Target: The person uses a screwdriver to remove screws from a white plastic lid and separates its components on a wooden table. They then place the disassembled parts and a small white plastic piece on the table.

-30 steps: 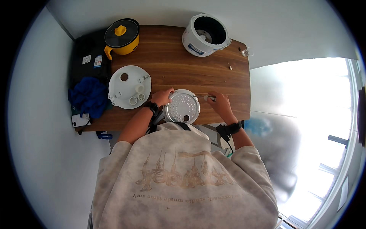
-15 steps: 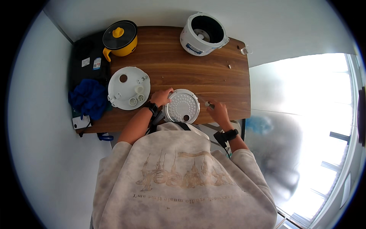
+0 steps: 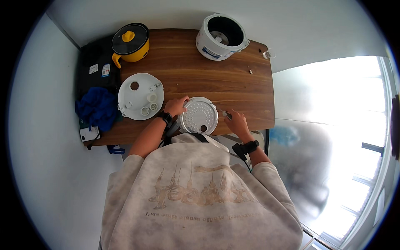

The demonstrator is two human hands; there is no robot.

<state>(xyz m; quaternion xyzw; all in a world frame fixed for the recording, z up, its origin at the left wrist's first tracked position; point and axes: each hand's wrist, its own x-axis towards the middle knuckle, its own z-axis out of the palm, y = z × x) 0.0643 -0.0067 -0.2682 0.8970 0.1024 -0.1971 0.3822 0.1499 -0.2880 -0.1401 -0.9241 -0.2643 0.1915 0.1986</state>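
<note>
Near the table's front edge is the round inner lid (image 3: 198, 112) of a rice cooker, silvery, dimpled and with one hole. My left hand (image 3: 176, 106) is closed on its left rim, fingers over the edge. My right hand (image 3: 237, 122), just right of the lid, grips what looks like a small screwdriver (image 3: 226, 114). Its thin shaft points at the lid's right rim; whether the tip touches cannot be made out. Left of my left hand lies a white round cover (image 3: 139, 106) with a hole, bearing several small white round parts (image 3: 151, 98) and a metal piece.
A white rice cooker body (image 3: 216, 52) stands open at the back. A yellow pot (image 3: 135, 52) with a dark lid is at the back left, by a black case (image 3: 85, 75). Blue cloth (image 3: 98, 106), a white box-like item (image 3: 88, 134) and a small clear container (image 3: 268, 54) edge the table (image 3: 183, 66).
My right hand and the screwdriver have shifted very slightly. My left hand and the lid have stayed in place.
</note>
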